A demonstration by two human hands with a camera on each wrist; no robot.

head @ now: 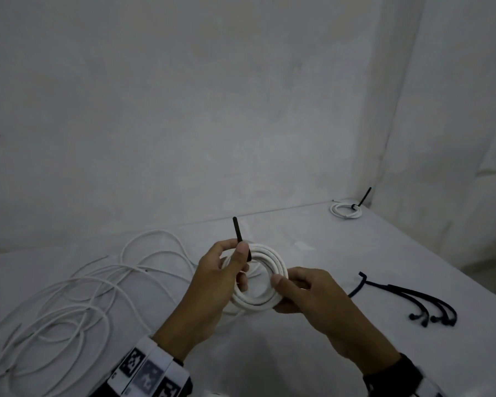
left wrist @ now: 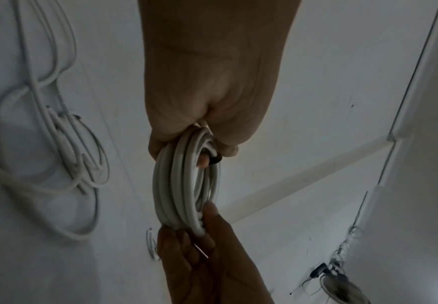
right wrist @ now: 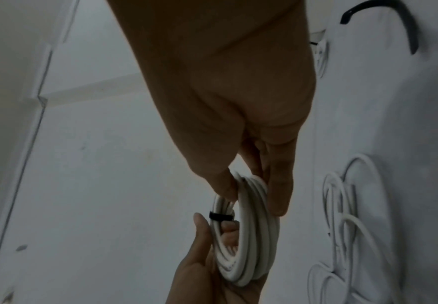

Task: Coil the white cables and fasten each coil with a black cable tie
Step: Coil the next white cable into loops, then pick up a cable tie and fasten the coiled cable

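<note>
Loose white cables [head: 69,293]: uncoiled on the bench [head: 312,245], left. Left hand [head: 212,282]: pinches the black cable tie [head: 239,237] round the coil [head: 267,282], tail upright. Right hand [head: 309,293]: grips the coil's rim. Step: fastening; next likely cinching tight. Coil: neat, several turns, held above bench.

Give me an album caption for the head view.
Two hands hold a white cable coil; a black cable tie sticks up from it.

dim, flat, bluish light throughout, grainy and soft, with wide-angle bending at the edges of both wrist views.
</note>
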